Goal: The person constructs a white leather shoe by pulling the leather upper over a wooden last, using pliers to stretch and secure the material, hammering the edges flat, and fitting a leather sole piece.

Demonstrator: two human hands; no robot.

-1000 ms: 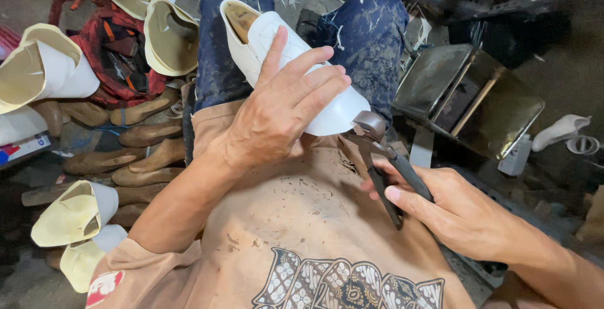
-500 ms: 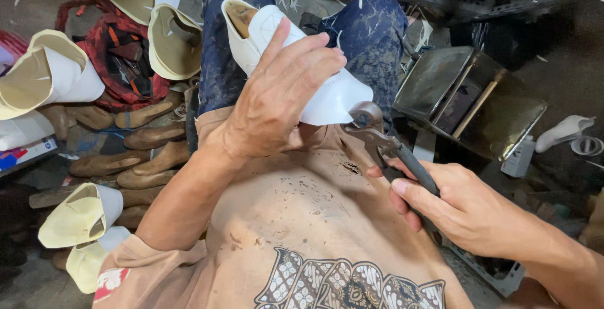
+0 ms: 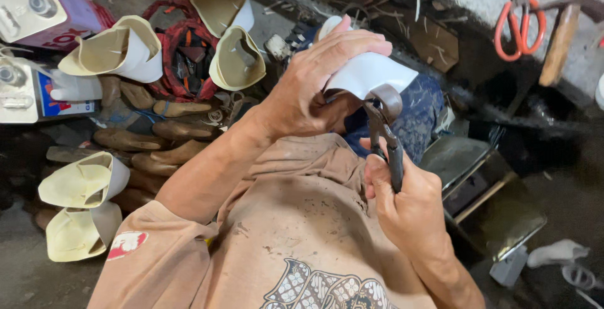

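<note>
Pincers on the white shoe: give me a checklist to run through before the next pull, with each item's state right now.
1. Pincers biting the edge of the white shoe upper: ok, the head sits on the rim.
2. Right hand wrapped around both handles: ok.
3. Left hand steadying the shoe from above: ok, it covers the top.
4. Left fingers away from the pincer head: ok, though the thumb side is hidden.
5. How much material the pincer head has caught: cannot tell, the bite is hidden.
6. Shoe braced on the knee in blue jeans: cannot tell, the contact is covered.
</note>
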